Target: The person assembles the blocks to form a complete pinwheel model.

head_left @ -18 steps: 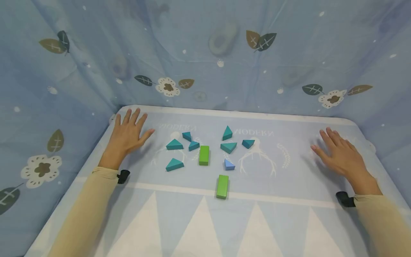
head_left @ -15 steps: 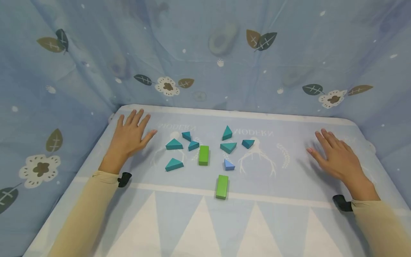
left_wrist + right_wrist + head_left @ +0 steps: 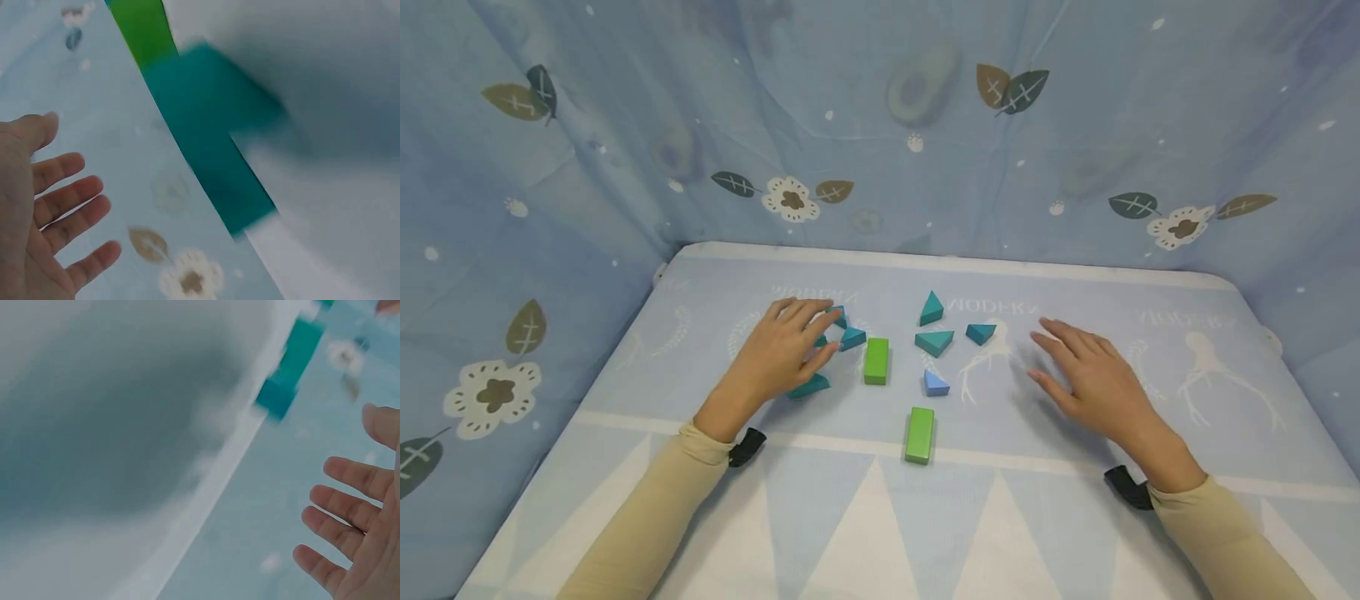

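Note:
My left hand [image 3: 775, 354], fingers extended, hovers over the left cluster of teal triangular blocks, partly covering them. A teal triangle [image 3: 811, 387] shows below its thumb, and a darker teal triangle [image 3: 853, 337] lies beside the fingertips. Right of these lies a green rectangular block [image 3: 876, 362]. My right hand [image 3: 1097, 383] is spread to the right of the other group, holding nothing. Nearest to it is a dark teal triangle [image 3: 981, 333]; farther left are a teal triangle [image 3: 935, 342], another one [image 3: 932, 309] and a small blue triangle [image 3: 936, 383]. In the left wrist view, teal blocks [image 3: 212, 94] appear blurred.
A second green block [image 3: 919, 435] lies closer to the front. Everything rests on a table with a pale blue and white patterned cover [image 3: 1037, 533]. Blue floral fabric [image 3: 880, 125] rises behind the table and along its sides. A dark camera mount [image 3: 1127, 487] sits at the right wrist.
Both hands have moved inward from the table's sides: the left to the right, over the teal triangles, and the right to the left. The blocks have stayed in place.

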`<state>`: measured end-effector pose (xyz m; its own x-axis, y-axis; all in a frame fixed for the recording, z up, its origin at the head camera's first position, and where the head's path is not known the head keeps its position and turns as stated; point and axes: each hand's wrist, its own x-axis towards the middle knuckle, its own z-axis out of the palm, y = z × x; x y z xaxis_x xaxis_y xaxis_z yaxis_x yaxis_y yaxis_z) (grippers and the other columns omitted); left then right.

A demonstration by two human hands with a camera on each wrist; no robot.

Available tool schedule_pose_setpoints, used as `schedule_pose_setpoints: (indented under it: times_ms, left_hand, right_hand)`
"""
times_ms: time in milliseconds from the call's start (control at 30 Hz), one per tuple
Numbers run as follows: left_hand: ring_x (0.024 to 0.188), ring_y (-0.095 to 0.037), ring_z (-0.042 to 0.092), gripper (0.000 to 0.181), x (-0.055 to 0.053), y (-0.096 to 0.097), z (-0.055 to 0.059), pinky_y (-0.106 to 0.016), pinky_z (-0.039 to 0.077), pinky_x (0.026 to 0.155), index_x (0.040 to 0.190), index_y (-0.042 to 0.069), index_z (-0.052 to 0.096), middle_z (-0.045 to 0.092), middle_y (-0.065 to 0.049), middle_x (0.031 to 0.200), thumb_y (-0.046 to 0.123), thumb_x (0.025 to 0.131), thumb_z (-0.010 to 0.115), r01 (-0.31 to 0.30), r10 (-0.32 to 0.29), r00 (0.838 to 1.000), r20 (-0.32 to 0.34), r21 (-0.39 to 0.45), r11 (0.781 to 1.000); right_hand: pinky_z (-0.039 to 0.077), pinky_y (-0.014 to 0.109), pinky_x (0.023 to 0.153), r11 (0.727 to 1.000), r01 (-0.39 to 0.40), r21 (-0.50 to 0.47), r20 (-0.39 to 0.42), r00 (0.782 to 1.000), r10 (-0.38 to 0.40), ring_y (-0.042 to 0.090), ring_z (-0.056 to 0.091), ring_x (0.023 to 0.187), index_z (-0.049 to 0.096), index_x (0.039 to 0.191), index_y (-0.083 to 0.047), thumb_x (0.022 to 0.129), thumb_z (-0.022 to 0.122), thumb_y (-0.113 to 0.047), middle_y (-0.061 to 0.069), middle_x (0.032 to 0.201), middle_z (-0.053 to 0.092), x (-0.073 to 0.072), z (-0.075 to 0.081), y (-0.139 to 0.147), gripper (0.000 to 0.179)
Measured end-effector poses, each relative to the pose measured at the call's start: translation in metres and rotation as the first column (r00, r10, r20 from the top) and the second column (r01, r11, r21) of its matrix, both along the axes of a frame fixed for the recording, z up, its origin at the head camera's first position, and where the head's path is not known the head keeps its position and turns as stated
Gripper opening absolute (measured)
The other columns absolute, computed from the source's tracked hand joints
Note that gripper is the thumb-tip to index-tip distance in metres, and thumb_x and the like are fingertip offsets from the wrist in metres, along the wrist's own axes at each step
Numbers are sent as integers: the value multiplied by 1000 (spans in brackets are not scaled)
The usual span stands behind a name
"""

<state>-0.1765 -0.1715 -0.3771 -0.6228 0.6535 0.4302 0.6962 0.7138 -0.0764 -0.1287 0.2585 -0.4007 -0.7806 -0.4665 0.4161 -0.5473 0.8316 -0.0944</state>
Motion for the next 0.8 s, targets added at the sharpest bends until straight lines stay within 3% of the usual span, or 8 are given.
schedule_pose_setpoints:
  times_ms: [200,367,533,800]
  left_hand:
    - [112,-27,62,35,11,31,-7,-42,50,97,119,6,68,66,-11,122,28,93,67,116,-115,989,92,-8,993]
    - [109,-24,66,28,14,43,-15,-38,53,95,109,5,72,69,-10,118,26,90,71,165,-161,977,141,-12,986]
    - [108,-24,66,29,16,47,-22,-36,53,96,108,3,74,69,-10,118,26,89,73,172,-165,970,179,-28,985]
    - [109,-24,66,24,14,50,-23,-35,54,95,108,5,74,69,-8,117,18,88,75,146,-127,961,245,-62,987]
  right_hand:
    - [46,53,98,981,-194,7,-44,980,194,33,56,122,61,129,-7,99,52,-46,15,134,58,11,3,-60,50]
    - [48,44,98,944,-330,9,-19,944,331,25,58,119,64,124,-11,91,67,-41,9,129,61,23,2,-100,45]
    - [48,40,97,913,-406,34,11,914,406,22,59,116,67,119,-13,84,74,-45,5,125,63,28,-3,-121,48]
    - [51,37,91,891,-451,56,72,891,447,20,61,106,70,113,-9,83,76,-43,3,115,65,31,-8,-124,45]
